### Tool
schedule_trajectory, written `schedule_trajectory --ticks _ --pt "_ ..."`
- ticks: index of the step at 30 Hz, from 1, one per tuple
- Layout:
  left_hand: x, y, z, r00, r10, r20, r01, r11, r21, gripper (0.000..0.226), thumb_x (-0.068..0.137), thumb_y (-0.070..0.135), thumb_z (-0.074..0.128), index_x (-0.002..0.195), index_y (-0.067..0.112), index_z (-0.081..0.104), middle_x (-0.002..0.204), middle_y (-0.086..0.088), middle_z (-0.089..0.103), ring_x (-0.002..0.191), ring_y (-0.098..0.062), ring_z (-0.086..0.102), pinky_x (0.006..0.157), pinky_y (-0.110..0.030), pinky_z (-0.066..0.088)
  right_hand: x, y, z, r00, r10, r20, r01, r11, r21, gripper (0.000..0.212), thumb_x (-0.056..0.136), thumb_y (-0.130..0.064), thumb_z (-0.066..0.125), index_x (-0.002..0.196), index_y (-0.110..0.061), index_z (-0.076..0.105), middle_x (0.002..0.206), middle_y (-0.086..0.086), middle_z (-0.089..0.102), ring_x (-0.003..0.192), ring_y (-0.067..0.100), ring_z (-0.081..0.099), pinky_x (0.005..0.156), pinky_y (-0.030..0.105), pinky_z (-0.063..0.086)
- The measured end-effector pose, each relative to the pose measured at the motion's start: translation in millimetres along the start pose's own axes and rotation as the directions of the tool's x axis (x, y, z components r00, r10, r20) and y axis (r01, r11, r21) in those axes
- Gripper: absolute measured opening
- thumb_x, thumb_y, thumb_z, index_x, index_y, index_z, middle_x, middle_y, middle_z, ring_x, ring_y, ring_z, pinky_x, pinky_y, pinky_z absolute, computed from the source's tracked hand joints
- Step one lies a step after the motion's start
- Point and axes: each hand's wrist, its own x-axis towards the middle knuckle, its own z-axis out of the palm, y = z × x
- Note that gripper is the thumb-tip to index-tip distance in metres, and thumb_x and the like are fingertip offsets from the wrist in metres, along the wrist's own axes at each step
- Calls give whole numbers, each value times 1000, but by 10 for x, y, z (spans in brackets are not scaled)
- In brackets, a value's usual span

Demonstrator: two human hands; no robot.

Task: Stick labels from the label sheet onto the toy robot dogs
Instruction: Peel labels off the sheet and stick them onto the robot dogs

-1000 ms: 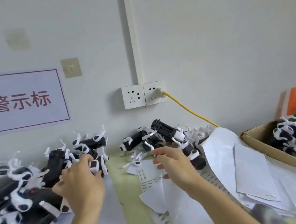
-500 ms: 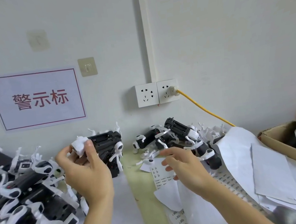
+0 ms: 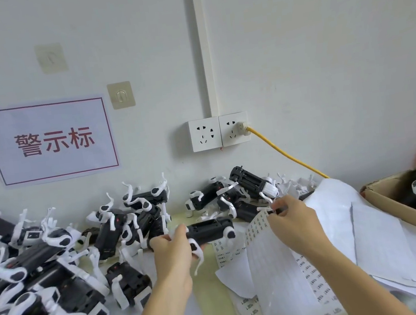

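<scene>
My left hand (image 3: 173, 251) grips a black-and-white toy robot dog (image 3: 211, 232) at its left end, holding it sideways over the green tabletop. My right hand (image 3: 293, 224) pinches the top corner of a label sheet (image 3: 267, 263) and lifts that corner off the paper pile. The sheet carries rows of small printed labels. Between the held dog and the lifted sheet there is a short gap.
Several toy dogs are heaped at the left (image 3: 41, 282) and along the wall (image 3: 243, 192). A cardboard box (image 3: 393, 208) with more dogs stands at the right. Loose white sheets (image 3: 370, 236) cover the table's right side. A yellow cable (image 3: 285, 153) runs from the wall socket (image 3: 219, 132).
My left hand has carried a dog from the left heap down and right to the table's middle. My right hand has taken hold of the label sheet's corner and raised it.
</scene>
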Motion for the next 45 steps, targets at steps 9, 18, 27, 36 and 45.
schedule_trajectory --ticks 9,18,27,36,45 --pt "26 61 -113 946 247 -212 -134 890 436 45 97 10 47 133 -18 41 121 -36 57 108 -49 57 87 -55 47 -126 -3 123 999 -15 41 35 823 -567 38 95 -35 58 125 -19 40 105 1 52 95 25 54 68 31 42" --pt "-181 39 20 730 644 230 -582 408 704 27 93 15 63 119 10 66 115 -2 65 132 -28 48 108 -42 38 -49 -56 152 998 -59 -4 59 994 91 33 89 -13 68 121 -22 63 86 -8 67 78 9 65 59 23 47" --pt "-289 11 149 543 636 549 -839 394 375 17 94 22 68 110 24 74 107 19 70 106 6 60 89 -9 44 -197 -210 249 938 -343 56 319 912 258 22 96 -20 61 82 -28 75 77 -15 73 79 -2 67 65 8 47" --pt "-293 -3 174 533 629 566 -845 435 311 24 90 7 72 103 26 78 97 28 72 98 12 63 81 -3 41 -210 -229 257 961 -268 63 229 907 354 17 93 -19 64 82 -21 76 75 -7 75 76 2 69 65 12 45" --pt "-278 -7 159 601 582 547 -796 495 348 26 84 14 78 100 35 78 96 31 72 98 10 64 79 -7 44 -235 -244 259 970 -238 43 203 896 395 19 92 -19 62 77 -22 73 71 -5 72 70 5 65 65 21 44"
